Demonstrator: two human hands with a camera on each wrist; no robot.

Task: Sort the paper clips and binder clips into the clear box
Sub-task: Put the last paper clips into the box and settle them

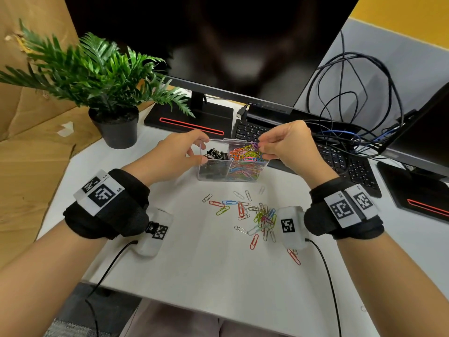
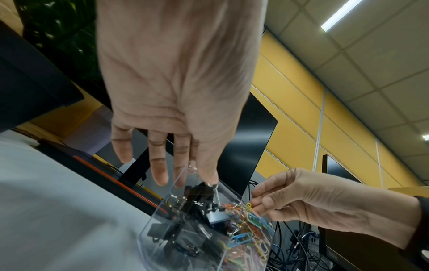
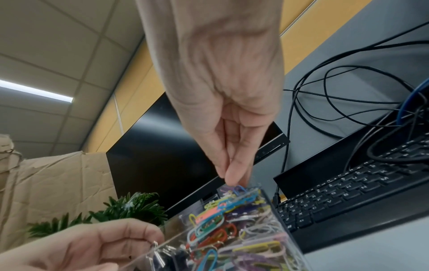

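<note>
While clear box [image 1: 252,177] stood on desk [image 1: 194,263] before keyboard [image 1: 340,159], binder clips [image 1: 216,154] filled left compartment, paper clips [image 1: 247,154] right. Right hand [image 1: 289,144] pinched small bunch of colored clips above right compartment; drop step apparently in hand. Left hand [image 1: 175,154] gripped box's left wall, steadying. Next move likely called for release, then return to loose clips [image 1: 257,217]: roughly thirty on desk, exact count unclear in tangle. No binder clips seen outside box.

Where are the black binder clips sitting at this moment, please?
In the head view, the binder clips fill the clear box's left compartment, by the left hand.
</note>
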